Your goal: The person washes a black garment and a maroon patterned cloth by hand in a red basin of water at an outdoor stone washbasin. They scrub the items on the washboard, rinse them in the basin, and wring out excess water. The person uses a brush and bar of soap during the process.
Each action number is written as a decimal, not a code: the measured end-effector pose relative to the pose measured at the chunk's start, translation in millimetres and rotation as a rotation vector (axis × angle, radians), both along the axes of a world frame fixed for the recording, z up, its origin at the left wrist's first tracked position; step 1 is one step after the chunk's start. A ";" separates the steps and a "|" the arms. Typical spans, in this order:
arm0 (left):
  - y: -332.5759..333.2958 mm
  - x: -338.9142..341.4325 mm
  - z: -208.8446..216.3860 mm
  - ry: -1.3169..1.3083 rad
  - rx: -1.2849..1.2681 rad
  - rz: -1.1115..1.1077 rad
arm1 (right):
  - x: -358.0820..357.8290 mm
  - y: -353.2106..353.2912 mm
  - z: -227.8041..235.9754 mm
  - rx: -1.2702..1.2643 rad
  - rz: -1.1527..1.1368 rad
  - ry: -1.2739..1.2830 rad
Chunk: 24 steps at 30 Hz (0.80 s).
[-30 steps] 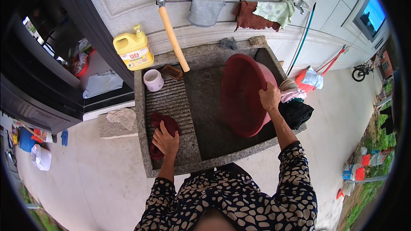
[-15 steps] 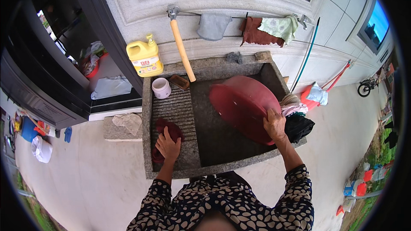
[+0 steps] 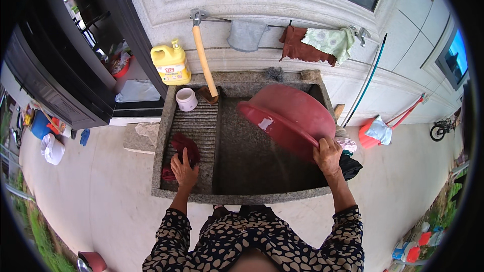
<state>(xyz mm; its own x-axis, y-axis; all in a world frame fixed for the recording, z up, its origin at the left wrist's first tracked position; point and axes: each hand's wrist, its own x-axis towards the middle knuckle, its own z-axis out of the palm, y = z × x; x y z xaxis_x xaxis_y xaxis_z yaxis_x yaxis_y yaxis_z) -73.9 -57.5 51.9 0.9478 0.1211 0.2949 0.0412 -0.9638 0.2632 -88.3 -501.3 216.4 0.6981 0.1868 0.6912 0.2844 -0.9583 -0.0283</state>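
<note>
A dark red cloth [image 3: 184, 143] lies bunched on the ribbed washboard part of a stone sink [image 3: 239, 197]. My left hand [image 3: 185, 170] rests at the cloth's near edge, thumb and fingers apart. Over the sink's deep basin, my right hand [image 3: 328, 155] is closed round the right rim of a large red plastic basin [image 3: 297, 111]. That basin is tipped steeply, its underside facing up and away. A white patch shows near its left rim. Behind my right hand, black and pink clothes [image 3: 349, 166] sit at the sink's right edge, partly covered.
At the washboard's far end are a white tub [image 3: 186, 99] and a brown brush [image 3: 206, 95]. A yellow pump jug [image 3: 171, 64] stands behind the sink's left corner. The tap's pale yellow tube [image 3: 204, 60] hangs over the sink. Cloths [image 3: 248, 35] hang on the wall rail.
The red basin has tipped further, with its right side raised by my right hand. My left hand's fingers are more bent at the cloth. The whole view has shifted slightly.
</note>
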 end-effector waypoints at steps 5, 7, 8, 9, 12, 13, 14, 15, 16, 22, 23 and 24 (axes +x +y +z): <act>-0.6 0.3 -1.8 0.051 0.013 0.019 | 1.5 -11.1 7.6 0.053 -0.020 -0.001; 1.6 -1.0 -8.0 0.046 0.062 0.036 | 5.3 -15.1 0.5 0.224 -0.077 0.010; 3.1 -1.9 -10.8 0.061 0.071 0.039 | 11.4 -16.3 -6.2 0.311 -0.101 0.012; 2.0 -0.4 -12.4 0.071 0.074 0.040 | 15.7 -21.0 -14.6 0.431 -0.117 0.036; -1.7 0.0 -6.4 0.172 0.058 0.027 | 24.0 -26.9 -45.3 0.975 -0.076 0.145; -3.2 -0.2 -2.2 0.223 0.048 0.021 | 28.1 -29.5 -57.4 1.090 -0.051 0.164; -3.0 -1.2 0.7 0.256 0.039 0.026 | 32.0 -34.2 -73.8 1.205 -0.028 0.186; -2.6 -0.1 3.6 0.288 0.030 0.028 | 35.2 -34.9 -87.6 1.321 -0.007 0.208; -2.7 1.5 5.8 0.320 0.020 0.030 | 37.7 -32.6 -103.0 1.480 -0.005 0.209; 2.7 5.4 7.5 0.384 -0.042 0.062 | 44.5 -33.8 -185.5 1.833 -0.021 0.372; 4.0 5.9 5.2 0.386 -0.044 0.063 | 46.5 -31.8 -192.6 1.874 -0.025 0.391; 4.7 5.9 2.6 0.366 -0.037 0.057 | 47.4 -29.9 -199.4 1.901 -0.004 0.413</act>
<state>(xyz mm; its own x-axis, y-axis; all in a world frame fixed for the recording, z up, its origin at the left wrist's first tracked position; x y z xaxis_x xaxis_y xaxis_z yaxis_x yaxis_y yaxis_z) -68.0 -52.8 54.6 0.9813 0.1804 -0.0675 0.1918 -0.9476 0.2554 -40.9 -531.1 17.0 0.8430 -0.4895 -0.2229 -0.0118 0.3975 -0.9175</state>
